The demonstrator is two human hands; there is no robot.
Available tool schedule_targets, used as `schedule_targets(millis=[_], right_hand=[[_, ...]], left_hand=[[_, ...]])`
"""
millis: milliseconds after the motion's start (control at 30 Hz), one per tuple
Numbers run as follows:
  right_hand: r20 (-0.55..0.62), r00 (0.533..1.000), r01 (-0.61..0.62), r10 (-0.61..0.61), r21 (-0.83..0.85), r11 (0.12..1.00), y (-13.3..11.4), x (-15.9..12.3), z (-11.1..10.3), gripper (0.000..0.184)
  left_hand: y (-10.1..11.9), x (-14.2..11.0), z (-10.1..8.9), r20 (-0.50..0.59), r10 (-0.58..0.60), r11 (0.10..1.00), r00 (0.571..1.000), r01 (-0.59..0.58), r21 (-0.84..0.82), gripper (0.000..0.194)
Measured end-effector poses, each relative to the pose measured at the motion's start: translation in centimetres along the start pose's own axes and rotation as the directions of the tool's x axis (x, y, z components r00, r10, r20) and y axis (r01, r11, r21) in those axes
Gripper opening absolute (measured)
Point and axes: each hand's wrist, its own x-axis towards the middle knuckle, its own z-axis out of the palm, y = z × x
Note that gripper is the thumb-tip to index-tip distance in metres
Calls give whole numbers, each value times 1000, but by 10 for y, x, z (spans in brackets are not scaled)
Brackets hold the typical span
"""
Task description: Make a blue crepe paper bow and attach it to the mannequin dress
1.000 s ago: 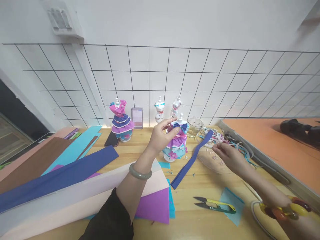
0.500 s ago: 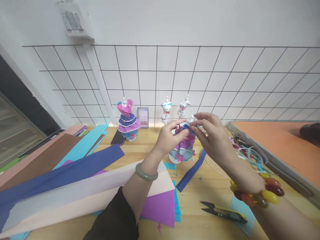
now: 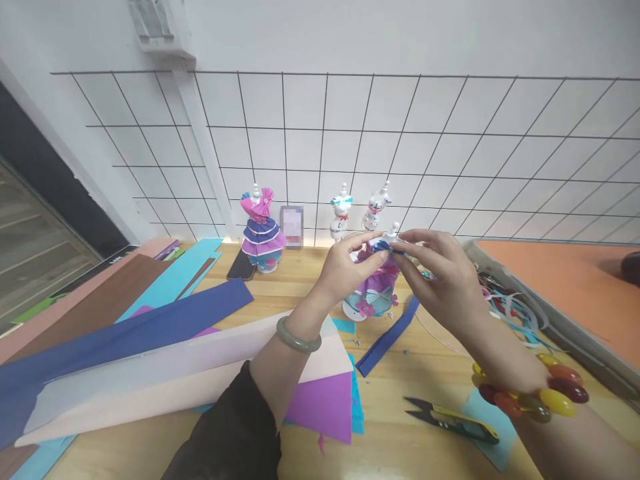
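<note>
A small mannequin doll in a purple, pink and teal paper dress (image 3: pixel 374 288) stands on the wooden table (image 3: pixel 425 373). My left hand (image 3: pixel 345 267) pinches the blue bow (image 3: pixel 383 247) at the doll's chest from the left. My right hand (image 3: pixel 443 280) pinches the same bow from the right. The fingertips of both hands meet at the bow. A green bangle sits on my left wrist and a bracelet of coloured beads on my right wrist.
A dressed doll (image 3: pixel 261 227), two bare mannequins (image 3: pixel 341 217) and a phone (image 3: pixel 241 265) stand by the wire grid wall. Long paper sheets (image 3: pixel 125 333) cover the left. A blue strip (image 3: pixel 387 337), thread snips (image 3: pixel 453 421), ribbons (image 3: pixel 505 307) and an orange board (image 3: pixel 565 280) lie on the right.
My right hand came from the ribbon pile on the right up to the doll's bow and joined my left hand there. The view shifted slightly.
</note>
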Motion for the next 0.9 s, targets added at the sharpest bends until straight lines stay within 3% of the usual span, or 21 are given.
schedule_targets(millis=[433, 767, 900], right_hand=[[-10, 996, 83, -84, -63, 995, 2, 4, 0, 25], [3, 999, -39, 39, 102, 994, -1, 1, -4, 29], [6, 999, -37, 37, 97, 995, -1, 0, -5, 29]], left_hand=[[0, -1, 1, -19, 4, 1000, 1000, -4, 25, 32], [2, -1, 1, -11, -1, 1000, 1000, 2, 20, 32], [1, 0, 1, -24, -18, 1000, 1000, 18, -5, 30]])
